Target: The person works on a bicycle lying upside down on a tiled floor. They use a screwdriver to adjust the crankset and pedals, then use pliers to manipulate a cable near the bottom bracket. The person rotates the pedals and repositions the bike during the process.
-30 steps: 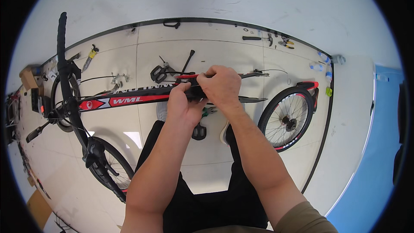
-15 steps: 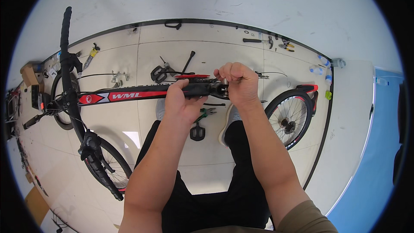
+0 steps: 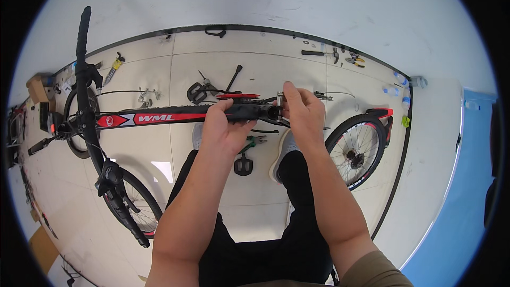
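Observation:
A black and red bicycle frame (image 3: 186, 112) stretches from the handlebar (image 3: 88, 111) at the left to the open top of its seat tube (image 3: 273, 112) in front of me. My left hand (image 3: 226, 126) is wrapped round the top tube, just left of the seat tube. At the seat tube's top, my right hand (image 3: 303, 109) has thumb and fingers closed at a silver seat clamp lever (image 3: 280, 99), which stands out away from me. The fingertips behind the lever are partly hidden. No seat post shows in the tube.
A loose rear wheel (image 3: 355, 154) lies at the right. On the floor are a hammer (image 3: 321, 53), yellow-handled pliers (image 3: 355, 60), green-handled pliers (image 3: 255, 141) and several bottles. Pedals (image 3: 243, 165) stick out on both sides of the frame. A wall runs along the far side.
My right hand has turned from a fist over the seat clamp to a thumb-up pinch, shifting slightly right. The silver lever now shows more plainly. My left hand keeps its place.

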Tool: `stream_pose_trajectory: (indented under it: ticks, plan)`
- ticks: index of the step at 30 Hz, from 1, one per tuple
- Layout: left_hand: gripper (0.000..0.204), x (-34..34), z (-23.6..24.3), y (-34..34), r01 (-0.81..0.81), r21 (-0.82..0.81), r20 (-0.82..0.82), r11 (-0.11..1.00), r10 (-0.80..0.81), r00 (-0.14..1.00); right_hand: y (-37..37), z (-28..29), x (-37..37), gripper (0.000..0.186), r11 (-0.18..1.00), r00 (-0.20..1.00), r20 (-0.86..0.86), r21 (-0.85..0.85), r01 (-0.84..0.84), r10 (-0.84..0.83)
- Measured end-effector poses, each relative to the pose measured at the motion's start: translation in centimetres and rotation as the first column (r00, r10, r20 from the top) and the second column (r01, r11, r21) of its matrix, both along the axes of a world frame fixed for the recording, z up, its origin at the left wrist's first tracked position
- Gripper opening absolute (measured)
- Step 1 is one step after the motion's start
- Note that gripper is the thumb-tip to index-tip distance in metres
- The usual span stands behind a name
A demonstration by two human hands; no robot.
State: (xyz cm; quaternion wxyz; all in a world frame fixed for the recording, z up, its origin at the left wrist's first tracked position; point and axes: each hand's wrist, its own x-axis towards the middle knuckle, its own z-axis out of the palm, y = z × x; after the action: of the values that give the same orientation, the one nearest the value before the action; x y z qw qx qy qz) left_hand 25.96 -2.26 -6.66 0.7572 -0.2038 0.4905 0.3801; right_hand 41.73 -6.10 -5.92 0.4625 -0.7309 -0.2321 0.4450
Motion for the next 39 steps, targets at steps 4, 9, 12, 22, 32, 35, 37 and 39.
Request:
stream_pose_trajectory:
  ticks: [4, 9, 12, 22, 32, 35, 37, 39]
  plan:
    - [0.024, 0.2, 0.1, 0.0, 0.013, 0.007, -0.032, 1.000, -0.013, 0.999, -0.5, 0.1, 0.4, 0.035, 0.997, 0.991, -0.123, 0.057, -0.051, 0.057]
    - [0.025, 0.3, 0.2, -0.1, 0.009, 0.009, -0.039, 1.000, -0.009, 0.999, -0.5, 0.4, 0.2, 0.034, 0.996, 0.984, -0.176, 0.089, -0.022, 0.038]
    - [0.026, 0.2, 0.2, 0.0, 0.012, -0.006, -0.030, 1.000, -0.012, 0.999, -0.4, 0.6, 0.3, 0.037, 0.997, 0.974, -0.225, 0.078, 0.001, 0.017]
    - [0.027, 0.1, 0.2, -0.2, 0.007, 0.039, -0.032, 0.999, -0.005, 0.999, -0.4, -1.7, 2.0, 0.043, 0.991, 0.837, -0.547, 0.098, 0.087, -0.019]
    - [0.033, 0.5, 0.1, -0.5, 0.014, 0.043, -0.033, 0.999, -0.013, 0.999, -0.2, -5.5, 2.5, 0.038, 0.984, 0.634, -0.756, -0.070, 0.166, -0.161]
    - [0.033, 0.4, -0.4, -0.6, 0.001, 0.045, -0.016, 0.999, -0.001, 1.000, -0.3, -5.5, 2.3, 0.035, 0.972, 0.674, -0.703, -0.112, 0.208, -0.226]
    - [0.032, 0.2, -0.7, -0.6, -0.029, 0.034, 0.008, 0.999, 0.029, 1.000, 0.5, -4.0, 1.0, 0.037, 0.960, 0.919, -0.291, -0.163, 0.228, -0.268]
    - [0.031, 0.2, -0.3, -0.4, -0.024, 0.016, -0.003, 1.000, 0.024, 1.000, 0.5, -3.5, 0.6, 0.042, 0.976, 0.975, 0.156, -0.128, 0.179, -0.158]
